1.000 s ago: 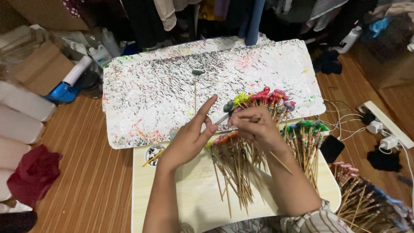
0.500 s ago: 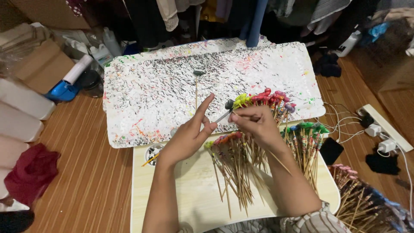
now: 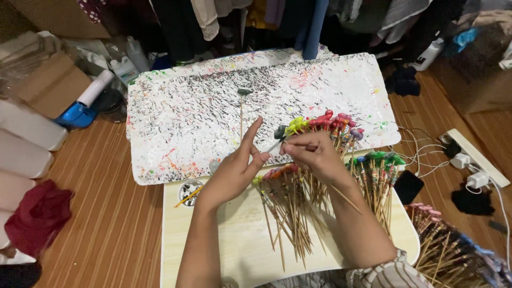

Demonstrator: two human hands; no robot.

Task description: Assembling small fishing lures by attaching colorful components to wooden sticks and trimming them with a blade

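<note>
My right hand pinches a thin wooden stick with a dark grey painted tip. My left hand is beside it, fingers raised, thumb and fingertips touching the same stick. Under both hands lies a pile of wooden sticks with coloured tips on a pale wooden board. One dark-tipped stick lies alone on the paint-speckled white sheet beyond the hands.
More green-tipped sticks lie at the board's right, and a further bundle sits on the floor at right. A small paint cup with a brush stands at the board's left corner. Power strip and cables lie right; boxes and bottles left.
Both hands have stayed almost in place over the stick pile, the left fingers shifting slightly against the grey-tipped stick.
</note>
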